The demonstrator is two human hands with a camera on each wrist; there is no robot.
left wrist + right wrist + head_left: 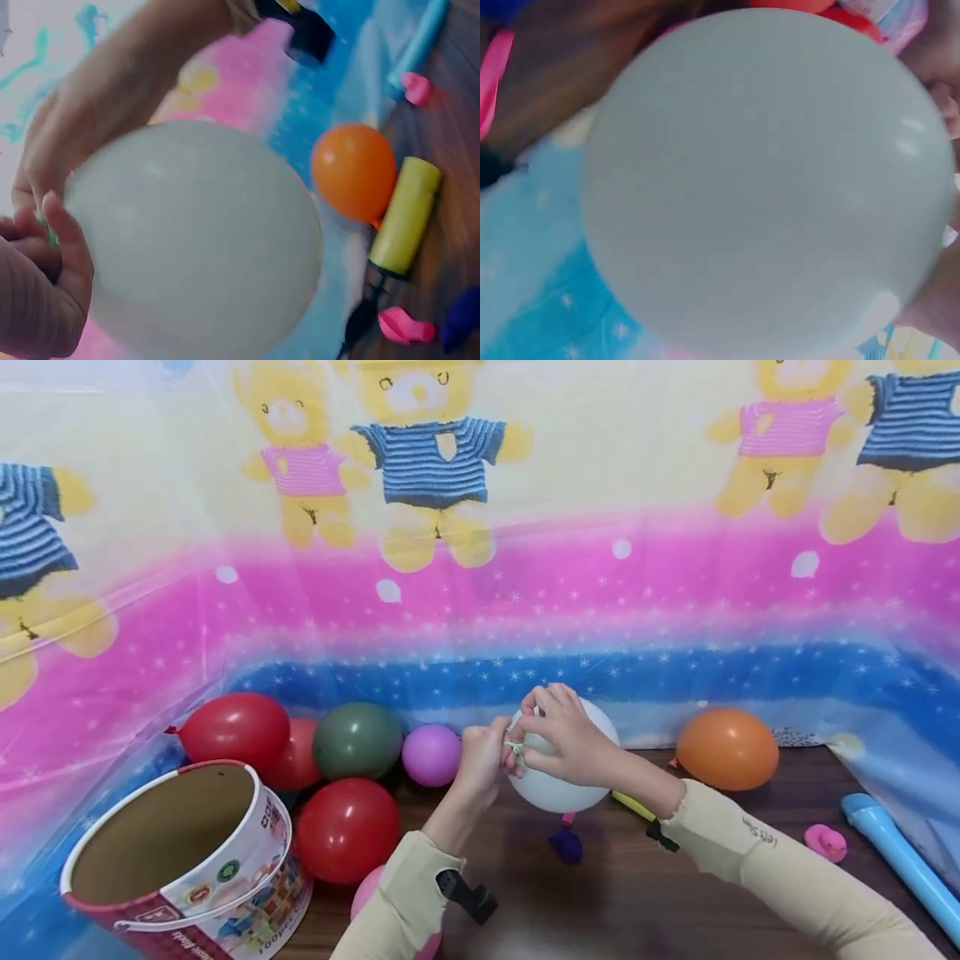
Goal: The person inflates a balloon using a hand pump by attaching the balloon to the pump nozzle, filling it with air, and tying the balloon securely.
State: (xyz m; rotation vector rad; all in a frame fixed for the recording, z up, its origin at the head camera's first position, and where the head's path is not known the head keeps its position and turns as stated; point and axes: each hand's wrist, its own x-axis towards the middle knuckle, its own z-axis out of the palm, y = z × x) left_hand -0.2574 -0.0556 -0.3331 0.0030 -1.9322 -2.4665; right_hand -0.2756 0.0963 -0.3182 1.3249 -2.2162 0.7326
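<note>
A large inflated white balloon (562, 789) hangs above the table between both hands. My left hand (480, 764) has its fingers curled at the balloon's left side, where they pinch its neck end; the neck itself is hidden by the fingers. A thin light-green string (516, 748) loops at those fingertips. From the right, my right hand (567, 737) reaches across the front of the balloon and pinches the string with bent fingers. In the right wrist view the white balloon (765, 180) covers most of the picture.
A bucket (277, 893) stands front left, beside red balloons (348, 831), a green balloon (357, 741) and a purple balloon (432, 755). An orange balloon (727, 749) lies back right. A yellow hand pump (409, 217) and limp balloons (566, 845) lie nearby; a light-blue tube (907, 860) lies far right.
</note>
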